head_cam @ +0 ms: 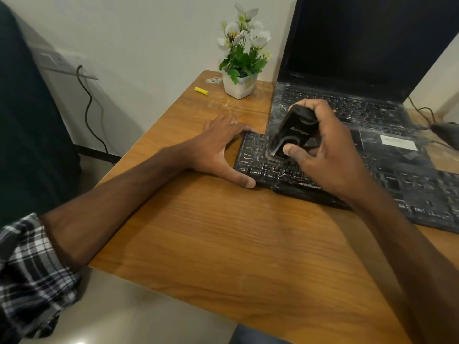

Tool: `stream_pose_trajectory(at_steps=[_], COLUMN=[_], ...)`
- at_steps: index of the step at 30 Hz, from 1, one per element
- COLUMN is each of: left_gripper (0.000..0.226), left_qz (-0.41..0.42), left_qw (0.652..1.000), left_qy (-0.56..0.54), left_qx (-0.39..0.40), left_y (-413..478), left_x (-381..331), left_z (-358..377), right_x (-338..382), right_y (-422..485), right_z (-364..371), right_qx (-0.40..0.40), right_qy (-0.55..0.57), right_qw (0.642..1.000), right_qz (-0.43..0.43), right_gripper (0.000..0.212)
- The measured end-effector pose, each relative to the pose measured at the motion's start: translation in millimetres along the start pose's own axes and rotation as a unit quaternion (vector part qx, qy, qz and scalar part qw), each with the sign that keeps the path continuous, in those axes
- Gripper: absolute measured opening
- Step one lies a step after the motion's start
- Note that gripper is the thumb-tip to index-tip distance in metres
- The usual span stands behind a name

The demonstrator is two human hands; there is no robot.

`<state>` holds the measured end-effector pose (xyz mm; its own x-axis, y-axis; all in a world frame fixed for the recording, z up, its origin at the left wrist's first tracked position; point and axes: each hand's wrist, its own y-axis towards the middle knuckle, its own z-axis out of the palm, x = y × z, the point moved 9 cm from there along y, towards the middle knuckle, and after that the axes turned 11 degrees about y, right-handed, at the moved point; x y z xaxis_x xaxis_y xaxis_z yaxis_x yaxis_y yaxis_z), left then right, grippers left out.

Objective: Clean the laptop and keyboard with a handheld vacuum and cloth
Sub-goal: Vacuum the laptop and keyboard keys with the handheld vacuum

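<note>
A dusty black keyboard lies on the wooden table in front of an open black laptop, whose keys also carry white dust. My right hand grips a small black handheld vacuum, its nozzle pressed down on the keyboard's left keys. My left hand rests against the keyboard's left end, fingers along the far corner and thumb at the near corner. No cloth is visible.
A white pot of artificial flowers stands at the table's back, with a yellow marker and a small white eraser to its left. A black mouse and cable sit at the right. A wall socket with a cable is at the left.
</note>
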<state>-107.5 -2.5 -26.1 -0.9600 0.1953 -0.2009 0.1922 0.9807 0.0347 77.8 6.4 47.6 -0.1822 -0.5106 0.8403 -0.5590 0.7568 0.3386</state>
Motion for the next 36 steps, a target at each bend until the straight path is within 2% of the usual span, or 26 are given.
stream_pose_trajectory(at_steps=[6, 10, 18, 22, 28, 33, 36], left_gripper=[0.124, 0.127, 0.125, 0.121, 0.124, 0.122, 0.123], left_qz=[-0.002, -0.005, 0.01, 0.022, 0.008, 0.02, 0.018], left_qw=[1.0, 1.0, 1.0, 1.0, 1.0, 1.0, 1.0], left_qy=[-0.008, -0.001, 0.011, 0.006, 0.003, 0.001, 0.002], left_qx=[-0.001, 0.003, -0.006, -0.015, -0.005, -0.013, -0.013], left_y=[-1, -1, 4, 3, 2, 2, 3], left_x=[-3, -2, -2, -3, 0, -1, -2], left_z=[-1, -2, 1, -1, -1, -1, -1], right_x=[2, 10, 17, 18, 13, 0, 3], right_y=[3, 9, 12, 12, 17, 12, 11], right_z=[23, 37, 50, 60, 16, 10, 25], right_qx=[0.038, 0.046, 0.064, 0.033, -0.084, 0.023, 0.045], right_qy=[-0.013, -0.071, -0.103, -0.041, 0.035, 0.049, 0.018], right_qw=[0.999, 0.996, 0.992, 0.997, 0.995, 0.998, 0.999], right_qz=[0.012, 0.0, -0.035, -0.058, -0.042, 0.017, 0.012], right_gripper=[0.059, 0.062, 0.061, 0.06, 0.059, 0.06, 0.059])
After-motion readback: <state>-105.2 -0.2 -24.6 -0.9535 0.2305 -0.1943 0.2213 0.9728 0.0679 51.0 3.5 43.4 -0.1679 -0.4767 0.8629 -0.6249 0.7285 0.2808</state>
